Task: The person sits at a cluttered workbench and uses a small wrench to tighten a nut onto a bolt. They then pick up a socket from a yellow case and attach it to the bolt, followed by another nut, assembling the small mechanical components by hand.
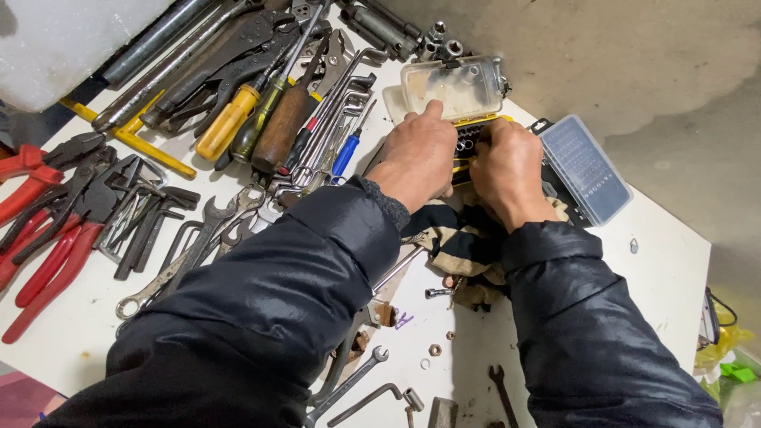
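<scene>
While both hands press down on it, the small yellow bit case (469, 135) sits at the far middle of the white tabletop (666, 254), its clear lid (460, 85) swung open and standing up on the far side. The left hand (418, 154) lies flat over the left part of the case, fingers stretched forward and close together, fingertips touching the base of the lid. The right hand (507, 166) covers the right part, fingers curled down into the tray; whether they pinch anything there cannot be told. Dark rows of bits show between the two hands. Just right of the case lies a second, flat box with a clear blue-grey lid (585, 168). Near the wrists, under the black jacket sleeves, a crumpled beige and dark cloth (464, 246) is spread out. To the left lie screwdrivers with yellow and brown handles (261, 119), bent hex keys (333, 103), wrenches (202, 238) and, at the far left edge, red-handled pliers (47, 254). On the near side rest loose nuts (434, 349) and a small wrench (501, 388).
</scene>
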